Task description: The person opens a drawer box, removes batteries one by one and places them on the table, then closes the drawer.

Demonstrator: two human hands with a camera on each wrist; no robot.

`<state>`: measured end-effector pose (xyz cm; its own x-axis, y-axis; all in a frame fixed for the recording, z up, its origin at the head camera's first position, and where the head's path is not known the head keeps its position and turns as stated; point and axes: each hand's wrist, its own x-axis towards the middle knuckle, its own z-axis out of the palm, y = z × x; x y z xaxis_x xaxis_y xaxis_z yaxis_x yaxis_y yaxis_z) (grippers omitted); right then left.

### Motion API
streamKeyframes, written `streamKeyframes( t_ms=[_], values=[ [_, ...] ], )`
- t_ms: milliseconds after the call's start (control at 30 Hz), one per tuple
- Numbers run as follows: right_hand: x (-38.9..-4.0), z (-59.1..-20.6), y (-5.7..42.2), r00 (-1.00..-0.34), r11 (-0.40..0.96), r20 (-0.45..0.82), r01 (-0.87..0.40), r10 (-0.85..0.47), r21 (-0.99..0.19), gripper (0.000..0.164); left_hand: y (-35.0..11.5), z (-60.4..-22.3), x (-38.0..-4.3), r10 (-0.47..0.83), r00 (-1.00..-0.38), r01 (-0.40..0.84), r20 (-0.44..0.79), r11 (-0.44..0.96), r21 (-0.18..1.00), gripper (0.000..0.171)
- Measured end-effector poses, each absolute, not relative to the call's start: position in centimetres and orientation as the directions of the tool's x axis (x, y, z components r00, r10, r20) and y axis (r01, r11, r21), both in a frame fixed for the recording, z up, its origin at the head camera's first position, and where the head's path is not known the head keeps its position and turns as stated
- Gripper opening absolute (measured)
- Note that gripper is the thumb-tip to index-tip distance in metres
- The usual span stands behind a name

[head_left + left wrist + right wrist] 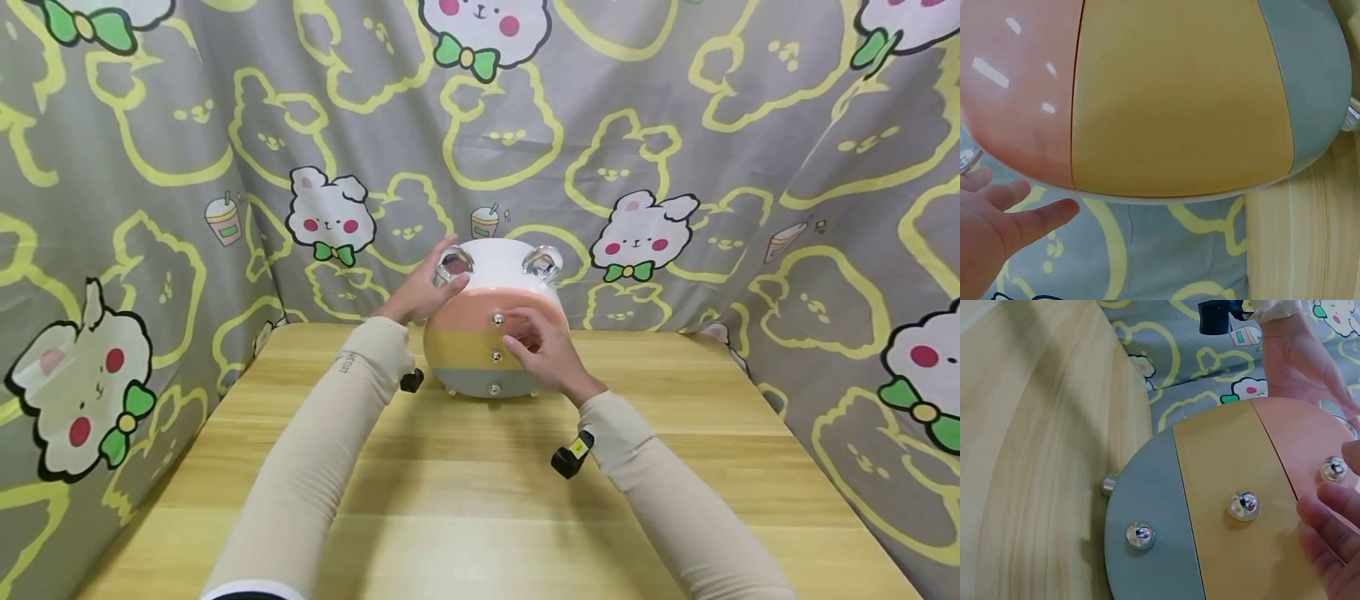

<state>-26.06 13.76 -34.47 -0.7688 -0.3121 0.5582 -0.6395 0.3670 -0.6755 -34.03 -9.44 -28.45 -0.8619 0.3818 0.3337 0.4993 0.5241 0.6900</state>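
Note:
A small rounded drawer box (517, 258) with a white body and two silver ring ears stands on the table. Its front has a pink-orange drawer (1297, 437), a yellow drawer (1179, 100) and a grey-blue drawer (1163, 569), each with a round silver knob. My left hand (423, 287) is at the upper left corner, its fingers spread around the left ear (454, 263). Before the front, my right hand (543, 346) has its fingers loosely bent, with thumb and fingertips around the top knob (1334, 469) and a gap showing between them.
The box stands toward the back of a wooden table (465, 500). A grey patterned curtain (405, 125) hangs behind it and along both sides. Black wrist cameras (572, 455) jut out below the cuffs.

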Motion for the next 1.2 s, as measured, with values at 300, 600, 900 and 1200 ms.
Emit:
streamKeyframes(
  t_ms=[300, 600, 900, 1200],
  values=[
    [-24.4, -32.5, 12.7, -0.726, 0.351, 0.606, -0.688, -0.325, -0.636, 0.030, -9.4, -28.6, -34.3, 0.385, -0.859, 0.501, 0.336, 0.504, 0.704, 0.069],
    [-26.9, -35.0, 12.7, -0.736, 0.357, 0.611, -0.676, -0.290, -0.645, 0.030, -9.2, -28.8, -34.2, 0.337, -0.905, 0.413, 0.258, 0.556, 0.721, 0.067],
    [-27.9, -35.5, 12.1, -0.718, 0.418, 0.653, -0.684, -0.241, -0.598, 0.026, -8.9, -29.0, -34.4, 0.357, -0.894, 0.431, 0.270, 0.526, 0.733, 0.063],
    [-28.0, -35.3, 10.9, -0.702, 0.533, 0.695, -0.652, -0.156, -0.539, 0.019, -8.9, -29.5, -34.6, 0.405, -0.838, 0.538, 0.366, 0.495, 0.682, 0.055]
  ],
)
